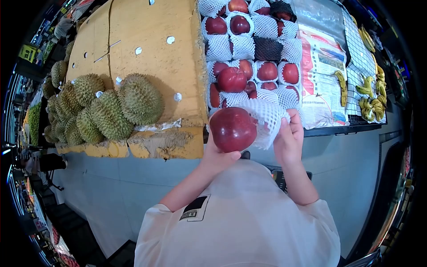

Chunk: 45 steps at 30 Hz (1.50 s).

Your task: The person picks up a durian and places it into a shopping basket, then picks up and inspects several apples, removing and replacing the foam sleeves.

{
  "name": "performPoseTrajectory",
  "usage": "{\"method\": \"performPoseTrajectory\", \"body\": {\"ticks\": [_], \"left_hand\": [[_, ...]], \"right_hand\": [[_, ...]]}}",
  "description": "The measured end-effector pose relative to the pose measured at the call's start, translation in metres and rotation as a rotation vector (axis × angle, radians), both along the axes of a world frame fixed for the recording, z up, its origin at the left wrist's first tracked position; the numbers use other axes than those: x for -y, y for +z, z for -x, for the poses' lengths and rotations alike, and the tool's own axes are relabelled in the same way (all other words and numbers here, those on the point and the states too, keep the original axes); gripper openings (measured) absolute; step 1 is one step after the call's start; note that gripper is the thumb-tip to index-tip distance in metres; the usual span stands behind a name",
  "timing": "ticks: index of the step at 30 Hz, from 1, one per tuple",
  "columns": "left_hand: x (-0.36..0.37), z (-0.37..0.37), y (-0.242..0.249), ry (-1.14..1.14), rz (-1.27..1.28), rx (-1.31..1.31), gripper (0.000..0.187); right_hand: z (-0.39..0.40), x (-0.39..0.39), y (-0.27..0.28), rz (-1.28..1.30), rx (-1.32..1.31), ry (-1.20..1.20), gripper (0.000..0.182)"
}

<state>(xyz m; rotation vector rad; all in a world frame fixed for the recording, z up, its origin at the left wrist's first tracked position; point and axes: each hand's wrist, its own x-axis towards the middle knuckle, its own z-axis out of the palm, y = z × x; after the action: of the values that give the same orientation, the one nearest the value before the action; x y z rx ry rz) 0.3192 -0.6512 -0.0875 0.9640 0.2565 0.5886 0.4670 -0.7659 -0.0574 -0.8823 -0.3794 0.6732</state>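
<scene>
A large dark red apple [233, 129] rests in my left hand [218, 156], whose thumb shows below it and whose fingers are mostly hidden behind the fruit. My right hand [289, 139] pinches the right edge of a white foam net [266, 121], which spreads out beside the apple and touches its right side. Just beyond my hands, a bare red apple [231, 79] lies on top of rows of apples, many in white foam nets [219, 47] and a few in black nets [267, 48].
Several spiky durians [140, 99] sit at the left on yellow cardboard [155, 26]. Right of the apples are a printed newspaper sheet [320, 71] and bananas [372, 109] on a wire grid [356, 49]. The stand's front edge runs before my body, above a grey floor [133, 182].
</scene>
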Motion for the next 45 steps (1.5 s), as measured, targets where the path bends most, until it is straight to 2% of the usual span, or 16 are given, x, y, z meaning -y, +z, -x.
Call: {"method": "performPoseTrajectory", "body": {"ticks": [1,3,6,7,9,13,15,19,25,27,29,34,39,41,43,45], "left_hand": [[-0.002,0.001,0.003,-0.122,0.206,0.02,0.106],[-0.006,-0.005,0.01,-0.107,0.268,0.093,0.102],[-0.015,0.001,-0.001,-0.133,0.395,0.126,0.104],[-0.014,0.003,-0.002,-0.134,0.436,0.158,0.103],[-0.013,0.005,-0.005,-0.145,0.476,0.194,0.103],[-0.014,0.005,-0.006,-0.323,0.74,0.326,0.1],[-0.014,0.009,-0.002,-0.376,0.805,0.369,0.099],[-0.012,0.012,-0.001,-0.363,0.959,0.349,0.103],[-0.008,0.009,-0.004,-0.447,0.948,0.401,0.106],[-0.008,0.006,-0.002,-0.491,0.929,0.426,0.105],[-0.008,0.003,0.004,-0.552,0.874,0.397,0.101],[0.0,0.003,-0.013,-0.611,0.857,0.427,0.091],[0.006,0.001,-0.004,-0.465,0.901,0.211,0.085],[0.011,-0.006,0.014,-0.365,0.78,-0.015,0.089],[0.01,-0.011,0.012,-0.26,0.65,-0.229,0.095],[-0.001,-0.01,-0.013,-0.656,0.478,-0.04,0.092]], "right_hand": [[-0.004,-0.004,0.007,-0.004,-0.003,0.006,0.019],[-0.02,-0.01,0.014,-0.018,0.125,-0.305,0.019],[-0.059,-0.012,0.002,0.177,0.576,-0.493,0.028],[-0.067,-0.02,0.002,0.172,0.572,-0.491,0.028],[-0.083,-0.032,0.002,0.452,1.005,-0.544,0.033],[-0.117,-0.055,-0.016,0.568,1.224,-0.458,0.034],[-0.119,-0.06,-0.014,0.877,1.452,-0.284,0.041],[-0.107,-0.056,-0.005,0.765,1.627,-0.517,0.043],[-0.067,-0.036,0.007,0.507,1.206,-0.424,0.041],[-0.042,-0.028,0.011,0.202,0.737,-0.046,0.047],[-0.021,-0.021,0.014,0.041,0.6,0.185,0.059],[0.005,-0.013,0.025,0.065,0.852,0.411,0.096],[0.007,-0.009,0.009,0.076,0.936,0.357,0.1],[0.004,-0.006,0.003,-0.031,0.78,0.342,0.091],[0.009,0.001,-0.004,0.011,0.285,0.342,0.09],[0.009,0.002,-0.01,-0.043,-0.127,0.179,0.084]]}}
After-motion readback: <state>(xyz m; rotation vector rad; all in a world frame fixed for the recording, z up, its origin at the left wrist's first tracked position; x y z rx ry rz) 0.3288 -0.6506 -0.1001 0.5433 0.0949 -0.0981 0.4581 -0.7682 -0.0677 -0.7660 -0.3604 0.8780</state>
